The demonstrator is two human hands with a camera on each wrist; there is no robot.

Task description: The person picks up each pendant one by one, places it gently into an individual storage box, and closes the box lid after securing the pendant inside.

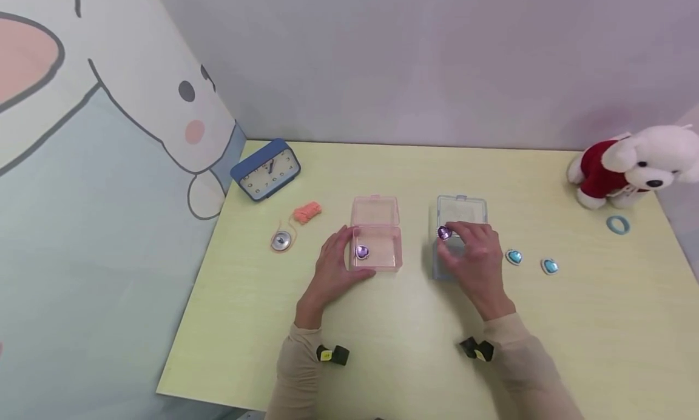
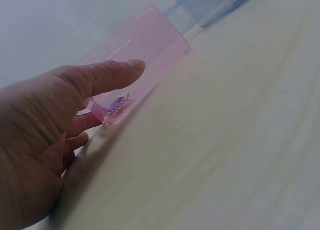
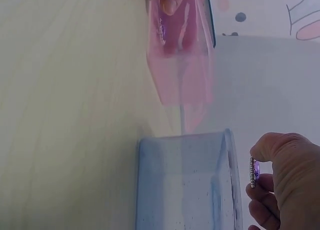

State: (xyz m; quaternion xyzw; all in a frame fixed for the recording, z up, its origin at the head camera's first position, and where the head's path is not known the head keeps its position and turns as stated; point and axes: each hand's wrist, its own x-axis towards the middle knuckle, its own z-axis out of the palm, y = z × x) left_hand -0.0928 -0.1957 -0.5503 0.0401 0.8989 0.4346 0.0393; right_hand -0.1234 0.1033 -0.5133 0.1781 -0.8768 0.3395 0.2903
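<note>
Head view: left hand [image 1: 334, 269] grips pink box [image 1: 385, 250], purple gem [image 1: 362, 252] inside; right of pink box, right hand [image 1: 476, 259] pinches second gem [image 1: 444, 232] above blue box [image 1: 441, 270]

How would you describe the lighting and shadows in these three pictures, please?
Head view: bright, with a soft shadow left of the blue transparent plastic box; left wrist view: dimmer, dark shadow beside the left hand; right wrist view: dim too, and greyish.

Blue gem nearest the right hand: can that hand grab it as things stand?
Probably not straight away: the right hand pinches a purple gem. Otherwise, the way to that blue gem on the table looks free.
</note>
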